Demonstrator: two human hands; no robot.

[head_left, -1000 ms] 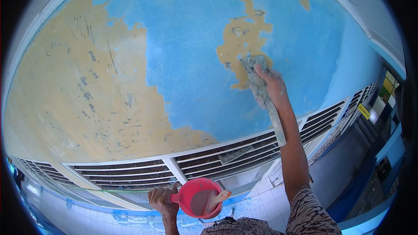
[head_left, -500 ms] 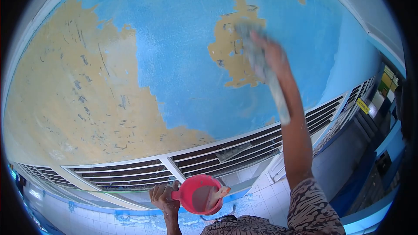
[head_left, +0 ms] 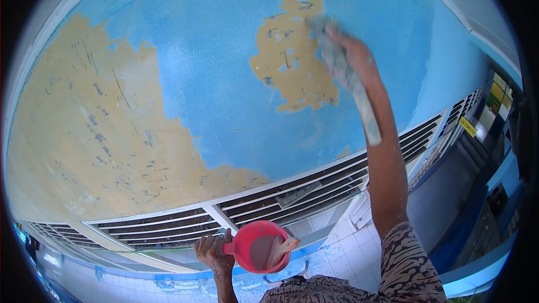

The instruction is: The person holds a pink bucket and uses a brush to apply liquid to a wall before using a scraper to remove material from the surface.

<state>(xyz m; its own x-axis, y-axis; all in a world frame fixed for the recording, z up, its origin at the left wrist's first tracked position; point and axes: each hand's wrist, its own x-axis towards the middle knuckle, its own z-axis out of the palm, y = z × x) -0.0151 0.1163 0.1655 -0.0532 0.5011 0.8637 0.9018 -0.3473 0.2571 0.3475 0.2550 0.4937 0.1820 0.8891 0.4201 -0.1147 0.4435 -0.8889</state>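
Observation:
My left hand is closed round the handle of a red-pink plastic dipper, held low in front of my body. Greyish liquid or paste lies inside it, and a pale-handled tool with an orange tip leans on its rim. Raised high at the blue wall, my right hand grips a long, grey-smeared strip-like tool. Its upper end is blurred and overlaps the right edge of a tan bare patch; the lower end runs down along my forearm. I cannot tell the tool's exact kind.
A large tan area with dark scuffs covers the wall's left side. Beneath the wall runs a louvred window with a white frame. White floor tiles show below, and a yellow sign hangs at the right.
My right hand with the strip-like tool has shifted right across the tan patch, uncovering more of it. The wall sits slightly further left in view. My left hand still holds the dipper.

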